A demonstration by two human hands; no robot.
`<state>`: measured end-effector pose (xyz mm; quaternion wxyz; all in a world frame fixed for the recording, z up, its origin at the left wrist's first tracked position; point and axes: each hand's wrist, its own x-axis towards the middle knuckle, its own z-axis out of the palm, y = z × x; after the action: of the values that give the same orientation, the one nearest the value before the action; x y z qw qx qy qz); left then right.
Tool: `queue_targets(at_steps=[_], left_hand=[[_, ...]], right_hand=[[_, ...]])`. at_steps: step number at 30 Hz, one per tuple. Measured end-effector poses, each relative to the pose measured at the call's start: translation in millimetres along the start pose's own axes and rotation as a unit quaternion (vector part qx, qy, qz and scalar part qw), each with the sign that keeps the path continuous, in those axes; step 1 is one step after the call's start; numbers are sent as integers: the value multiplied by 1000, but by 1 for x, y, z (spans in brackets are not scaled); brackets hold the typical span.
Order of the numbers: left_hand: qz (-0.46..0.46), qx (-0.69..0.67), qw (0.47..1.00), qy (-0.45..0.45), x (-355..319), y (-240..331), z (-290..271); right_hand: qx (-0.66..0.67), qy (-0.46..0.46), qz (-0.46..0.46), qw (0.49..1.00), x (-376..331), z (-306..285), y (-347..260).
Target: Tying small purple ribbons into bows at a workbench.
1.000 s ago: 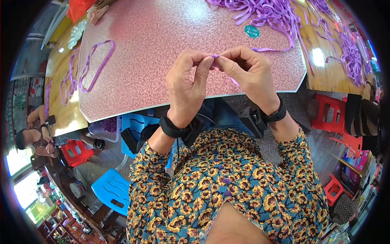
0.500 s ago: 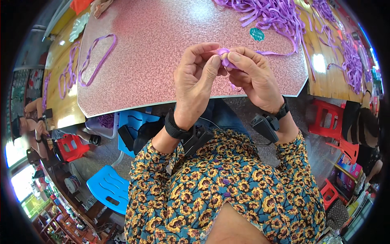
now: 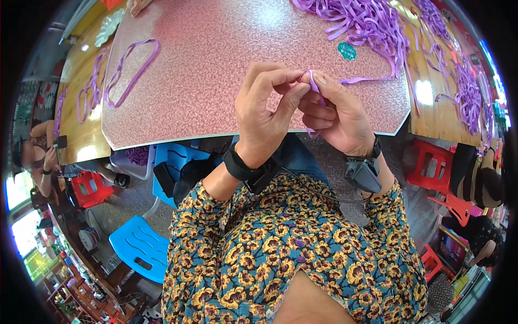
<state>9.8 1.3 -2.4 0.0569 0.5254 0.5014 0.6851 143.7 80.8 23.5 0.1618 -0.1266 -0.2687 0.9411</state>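
Over the front part of the pink table, a narrow purple ribbon (image 3: 314,86) is pinched between my two hands. My left hand (image 3: 265,105) has its thumb and forefinger closed on the ribbon. My right hand (image 3: 341,110) grips it too, thumb uppermost, with the other fingers curled underneath. One length of the same ribbon trails off past my right hand toward the big tangled heap of purple ribbon (image 3: 372,27). A short end hangs below my right fingers. How the ribbon loops between the fingertips is partly hidden.
A purple ribbon loop (image 3: 129,73) lies at the left of the pink table (image 3: 199,81). Wooden tables on both sides hold more ribbon. A blue stool (image 3: 141,249) and red stools (image 3: 430,166) stand on the floor. Other people sit at far left and right.
The bunched ribbon at my fingertips now shows as a flatter strip over my right forefinger. My left fingers have shifted slightly right. The view has moved a little.
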Motion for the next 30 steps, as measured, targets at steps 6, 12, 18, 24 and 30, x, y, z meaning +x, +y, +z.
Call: queue_targets(at_steps=[6, 12, 18, 24, 30], left_hand=[[50, 64, 996, 31, 0, 0, 1], [-36, -22, 999, 16, -1, 0, 1], [-208, -102, 972, -49, -5, 10, -4], [-288, -206, 934, -44, -1, 16, -8], [-321, -295, 900, -29, 2, 16, -9]], right_hand=[[35, 26, 5, 999, 1, 3, 6], [-43, 27, -48, 998, 2, 0, 3], [-151, 117, -87, 978, -2, 3, -1], [-221, 132, -109, 960, -1, -1, -5], [-229, 103, -113, 961, -2, -5, -10]])
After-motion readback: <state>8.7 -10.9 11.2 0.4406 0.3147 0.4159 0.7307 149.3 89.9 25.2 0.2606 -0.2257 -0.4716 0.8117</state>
